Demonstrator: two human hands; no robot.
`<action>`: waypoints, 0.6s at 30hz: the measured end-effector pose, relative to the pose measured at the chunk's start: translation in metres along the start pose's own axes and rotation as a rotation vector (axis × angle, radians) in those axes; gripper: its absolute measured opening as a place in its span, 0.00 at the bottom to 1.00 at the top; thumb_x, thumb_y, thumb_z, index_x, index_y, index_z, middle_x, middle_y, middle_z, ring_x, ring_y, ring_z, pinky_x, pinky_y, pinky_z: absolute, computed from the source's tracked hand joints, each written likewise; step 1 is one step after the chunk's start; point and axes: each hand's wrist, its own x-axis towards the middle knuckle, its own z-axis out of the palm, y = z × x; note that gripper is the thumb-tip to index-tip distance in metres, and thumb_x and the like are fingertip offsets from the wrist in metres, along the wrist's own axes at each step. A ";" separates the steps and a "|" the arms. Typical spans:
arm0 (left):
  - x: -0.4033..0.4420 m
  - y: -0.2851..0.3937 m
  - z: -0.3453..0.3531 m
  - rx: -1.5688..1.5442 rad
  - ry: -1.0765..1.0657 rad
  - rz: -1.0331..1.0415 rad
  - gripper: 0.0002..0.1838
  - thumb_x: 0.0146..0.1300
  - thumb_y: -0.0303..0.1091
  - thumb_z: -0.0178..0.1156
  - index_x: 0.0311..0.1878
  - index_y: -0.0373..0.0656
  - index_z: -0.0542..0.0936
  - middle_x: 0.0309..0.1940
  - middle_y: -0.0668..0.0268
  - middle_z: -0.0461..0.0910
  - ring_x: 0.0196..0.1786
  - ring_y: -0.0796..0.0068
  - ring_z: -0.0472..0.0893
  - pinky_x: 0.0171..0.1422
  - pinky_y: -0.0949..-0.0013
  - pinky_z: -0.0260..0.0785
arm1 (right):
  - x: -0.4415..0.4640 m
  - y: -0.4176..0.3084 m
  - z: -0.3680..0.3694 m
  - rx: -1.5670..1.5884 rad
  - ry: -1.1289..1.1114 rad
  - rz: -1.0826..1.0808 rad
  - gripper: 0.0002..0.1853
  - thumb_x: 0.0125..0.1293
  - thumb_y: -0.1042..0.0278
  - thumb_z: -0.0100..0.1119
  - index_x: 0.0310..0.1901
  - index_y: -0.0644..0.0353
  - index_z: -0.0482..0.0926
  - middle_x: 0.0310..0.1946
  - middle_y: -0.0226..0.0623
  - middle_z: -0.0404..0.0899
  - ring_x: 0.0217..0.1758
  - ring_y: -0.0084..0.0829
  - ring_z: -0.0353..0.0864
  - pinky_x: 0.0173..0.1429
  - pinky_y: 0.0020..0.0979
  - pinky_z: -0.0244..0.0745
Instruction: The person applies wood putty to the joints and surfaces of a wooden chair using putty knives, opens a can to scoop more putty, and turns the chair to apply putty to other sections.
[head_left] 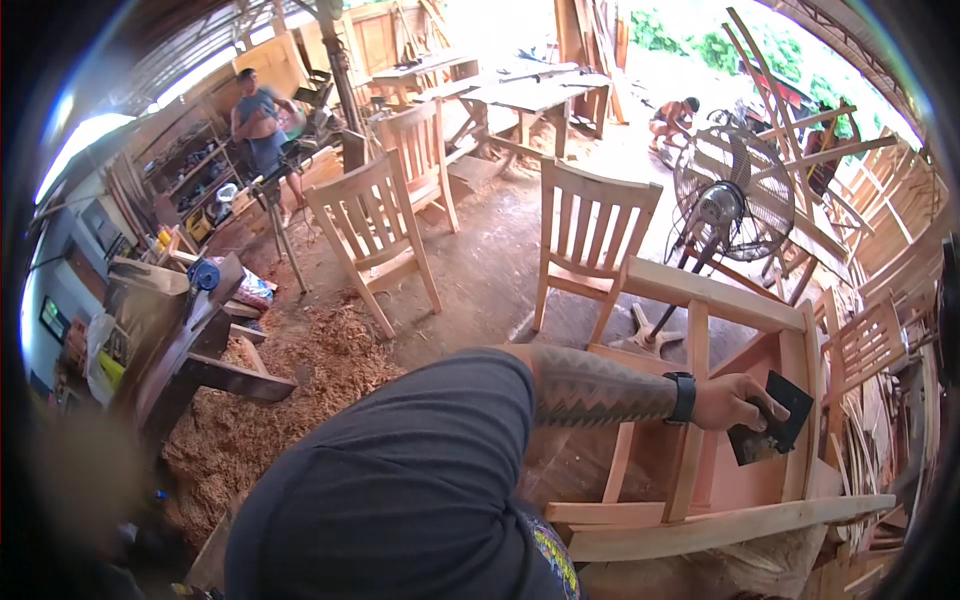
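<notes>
My left hand (pixel 738 402), with a dark watch on its wrist, reaches to the right over a wooden furniture frame. Its fingers are closed on a black sheet of sandpaper (pixel 789 421), flat and squarish with a worn, lighter patch. The sheet lies over the pale frame (pixel 690 455), near its right-hand rail; whether it touches the wood I cannot tell. Long rails and crossbars make up this frame, which has a reddish flat panel inside. My right hand is out of view.
Slatted wooden chairs (pixel 372 215) stand ahead, another chair (pixel 600 220) beside a large pedestal fan (pixel 722 205). Wood shavings (pixel 290 400) heap on the left floor. Workbenches (pixel 540 92) stand behind. One person (pixel 262 125) stands at back left; another (pixel 672 122) crouches at back right.
</notes>
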 end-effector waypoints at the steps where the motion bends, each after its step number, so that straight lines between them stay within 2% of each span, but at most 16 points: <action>1: -0.001 0.002 0.002 0.006 0.009 0.010 0.20 0.64 0.20 0.62 0.60 0.35 0.85 0.61 0.59 0.85 0.61 0.73 0.81 0.71 0.66 0.72 | -0.013 0.007 -0.002 0.008 0.000 0.001 0.27 0.64 0.54 0.73 0.64 0.49 0.82 0.47 0.40 0.86 0.47 0.44 0.85 0.57 0.36 0.81; 2: -0.002 0.004 0.002 0.010 0.016 0.020 0.24 0.63 0.20 0.63 0.64 0.36 0.84 0.57 0.61 0.87 0.58 0.75 0.83 0.68 0.68 0.74 | -0.027 0.012 -0.005 0.016 0.007 -0.009 0.27 0.64 0.53 0.73 0.64 0.49 0.82 0.47 0.40 0.86 0.46 0.44 0.86 0.56 0.36 0.81; 4: -0.009 0.005 -0.005 -0.404 -0.069 0.123 0.22 0.63 0.21 0.66 0.62 0.36 0.85 0.55 0.61 0.88 0.56 0.75 0.84 0.67 0.68 0.75 | -0.064 0.030 -0.010 0.041 0.019 -0.033 0.28 0.64 0.53 0.74 0.64 0.49 0.82 0.46 0.39 0.86 0.45 0.43 0.86 0.56 0.35 0.82; 7: -0.004 0.018 -0.011 -0.108 0.002 0.182 0.20 0.65 0.22 0.67 0.61 0.35 0.85 0.54 0.61 0.88 0.54 0.73 0.85 0.63 0.67 0.78 | -0.168 0.060 -0.039 -0.017 -0.034 -0.073 0.28 0.63 0.53 0.75 0.64 0.49 0.82 0.45 0.39 0.87 0.44 0.43 0.86 0.55 0.35 0.82; 9: -0.001 0.015 -0.008 -0.115 0.020 0.132 0.19 0.67 0.22 0.68 0.61 0.34 0.85 0.53 0.61 0.88 0.53 0.72 0.86 0.61 0.66 0.80 | -0.230 0.050 -0.063 -0.289 -0.198 -0.179 0.28 0.63 0.53 0.75 0.64 0.49 0.82 0.45 0.39 0.87 0.43 0.43 0.87 0.54 0.35 0.82; 10: 0.003 0.008 -0.009 -0.136 -0.026 0.089 0.18 0.69 0.23 0.65 0.61 0.34 0.84 0.53 0.60 0.88 0.54 0.73 0.86 0.62 0.68 0.80 | -0.253 0.038 -0.072 -0.393 -0.281 -0.232 0.28 0.63 0.52 0.75 0.64 0.49 0.82 0.44 0.39 0.87 0.43 0.43 0.87 0.54 0.35 0.83; 11: 0.001 0.013 -0.006 -0.194 -0.022 0.029 0.18 0.70 0.23 0.63 0.62 0.34 0.84 0.53 0.61 0.88 0.52 0.76 0.85 0.61 0.70 0.80 | -0.269 0.018 -0.082 -0.374 -0.285 -0.234 0.29 0.62 0.52 0.76 0.64 0.49 0.82 0.44 0.39 0.87 0.43 0.43 0.87 0.53 0.35 0.83; 12: 0.004 0.006 -0.008 -0.230 -0.042 0.029 0.18 0.71 0.24 0.62 0.63 0.35 0.84 0.52 0.62 0.88 0.50 0.78 0.85 0.60 0.72 0.79 | -0.287 -0.009 -0.091 -0.196 -0.172 -0.196 0.29 0.62 0.52 0.76 0.64 0.49 0.82 0.44 0.39 0.87 0.42 0.43 0.87 0.53 0.34 0.83; 14: 0.001 0.006 -0.009 -0.205 -0.041 0.000 0.19 0.71 0.26 0.62 0.63 0.35 0.84 0.51 0.63 0.88 0.49 0.78 0.85 0.60 0.72 0.79 | -0.322 -0.173 -0.146 0.352 0.216 -0.104 0.50 0.41 0.52 0.86 0.68 0.61 0.75 0.58 0.44 0.81 0.62 0.42 0.79 0.71 0.40 0.72; 15: 0.000 0.007 -0.011 -0.180 -0.038 -0.010 0.19 0.71 0.27 0.62 0.63 0.36 0.84 0.51 0.63 0.88 0.49 0.78 0.85 0.59 0.72 0.79 | -0.332 -0.185 -0.139 0.408 0.138 -0.072 0.52 0.39 0.55 0.85 0.69 0.60 0.73 0.67 0.46 0.74 0.72 0.45 0.71 0.78 0.44 0.64; 18: 0.000 0.002 -0.013 -0.152 -0.062 0.020 0.20 0.71 0.31 0.62 0.63 0.36 0.84 0.49 0.63 0.88 0.48 0.79 0.84 0.58 0.72 0.78 | -0.359 -0.217 -0.105 0.461 0.093 -0.043 0.54 0.38 0.54 0.85 0.71 0.60 0.71 0.69 0.49 0.71 0.76 0.49 0.69 0.79 0.46 0.64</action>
